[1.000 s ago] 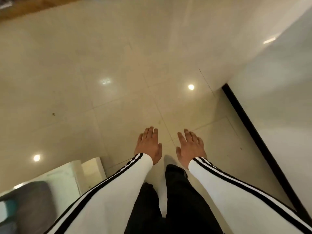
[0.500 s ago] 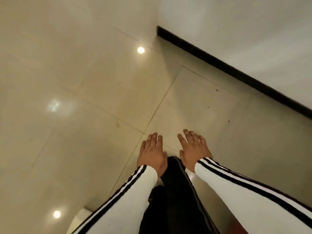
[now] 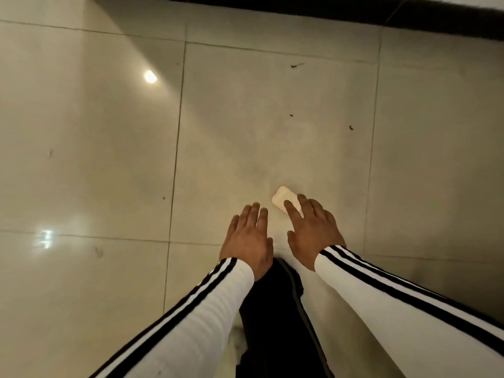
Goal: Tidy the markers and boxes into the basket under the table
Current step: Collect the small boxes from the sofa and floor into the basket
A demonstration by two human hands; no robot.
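Both hands are held out flat over the floor, palms down, and neither grips anything. On the left hand (image 3: 246, 240) the fingers lie close together and straight; on the right hand (image 3: 313, 233) they are spread a little, and their tips overlap a small pale rounded thing (image 3: 281, 197) seen just past them. What that thing is I cannot tell: it may be a light shoe toe on the floor below, or some small object, and the hand is not closed around it in any case.

Below the arms, in white sleeves with black stripes, hangs a dark trouser leg (image 3: 272, 309). Everything else is glossy beige tiled floor (image 3: 109, 159) with ceiling lights mirrored in it, a few dark specks, and a dark skirting strip (image 3: 327, 9) along the foot of a wall at the top of the view.

No markers, boxes, basket or table show anywhere here (so where the task's things lie cannot be said from this view). As a judgement, the step in hand is one of getting to the work rather than doing it: the person seems to be on foot and facing a wall, with nothing picked up. The next move calls for bringing the table and its clutter into sight, then choosing a first marker or box and closing a free hand on it.
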